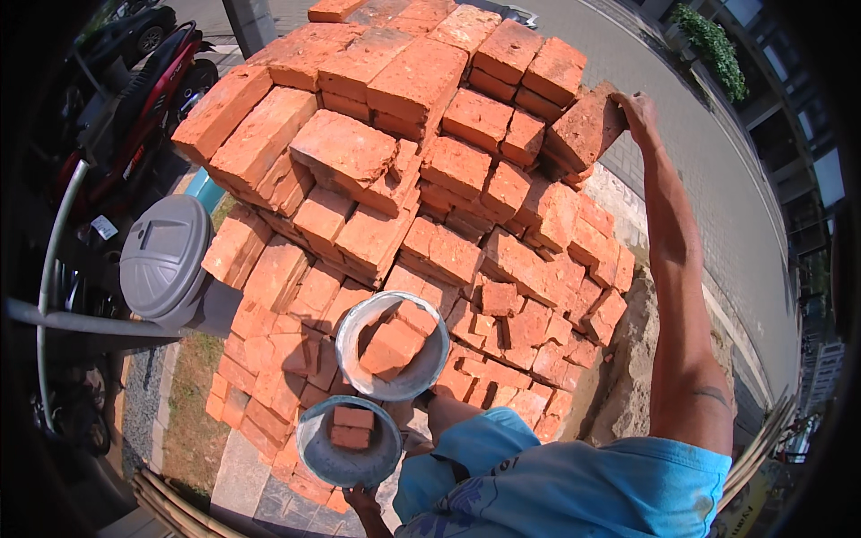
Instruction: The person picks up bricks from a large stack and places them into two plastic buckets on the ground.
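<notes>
A big stepped stack of orange-red bricks (417,85) fills the middle. My right arm reaches out to the far right, and my right hand (635,117) is closed on the end of a brick (581,134) at the stack's upper right edge; some fingers are hidden behind it. Low in front, my left hand (361,500) grips the near rim of a grey bucket (314,453) with brick pieces (352,428) inside. Just beyond it, a second grey bucket (434,366) holds more bricks (393,348) and sits against the stack's lower bricks.
A grey lidded bin (164,255) stands left of the stack, near a metal rail (90,321) and a red motorbike (148,90). A sand heap (628,359) lies at the right. Beyond is a paved road (744,206). Poles (175,507) lie low on the left.
</notes>
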The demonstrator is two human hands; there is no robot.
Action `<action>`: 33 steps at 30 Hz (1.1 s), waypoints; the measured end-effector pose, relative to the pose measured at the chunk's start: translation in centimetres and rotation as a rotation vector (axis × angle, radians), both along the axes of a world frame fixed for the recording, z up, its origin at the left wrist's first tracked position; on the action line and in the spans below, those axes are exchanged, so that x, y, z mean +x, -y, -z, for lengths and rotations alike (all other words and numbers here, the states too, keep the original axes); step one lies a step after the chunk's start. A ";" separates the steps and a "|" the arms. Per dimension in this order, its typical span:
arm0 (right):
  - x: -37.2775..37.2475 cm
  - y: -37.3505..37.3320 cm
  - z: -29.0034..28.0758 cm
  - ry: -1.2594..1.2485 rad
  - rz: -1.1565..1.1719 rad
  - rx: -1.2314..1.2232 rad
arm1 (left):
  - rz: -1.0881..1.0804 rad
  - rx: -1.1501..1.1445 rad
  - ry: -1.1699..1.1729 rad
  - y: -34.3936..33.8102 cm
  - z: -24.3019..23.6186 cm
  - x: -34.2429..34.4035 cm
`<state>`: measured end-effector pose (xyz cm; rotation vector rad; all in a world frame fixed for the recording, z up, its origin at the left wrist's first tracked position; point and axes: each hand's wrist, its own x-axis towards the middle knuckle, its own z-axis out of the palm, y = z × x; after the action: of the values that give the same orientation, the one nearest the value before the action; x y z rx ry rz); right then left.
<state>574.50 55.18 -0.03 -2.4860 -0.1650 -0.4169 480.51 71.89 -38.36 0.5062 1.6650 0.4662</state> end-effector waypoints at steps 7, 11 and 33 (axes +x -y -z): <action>-2.5 -3.1 0.4 0.095 -0.015 -0.008 | 0.008 0.018 -0.007 0.2 -0.1 0.2; -5.3 -3.9 1.0 0.259 -0.039 -0.056 | 0.015 0.023 0.026 0.2 0.2 -0.2; -20.9 -9.3 -3.2 0.224 -0.404 -0.525 | 0.157 0.126 0.150 0.9 2.9 -3.0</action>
<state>553.58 64.49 3.21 -2.8008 -0.9572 -0.5260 477.50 71.00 -41.23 0.6737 1.4459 0.4831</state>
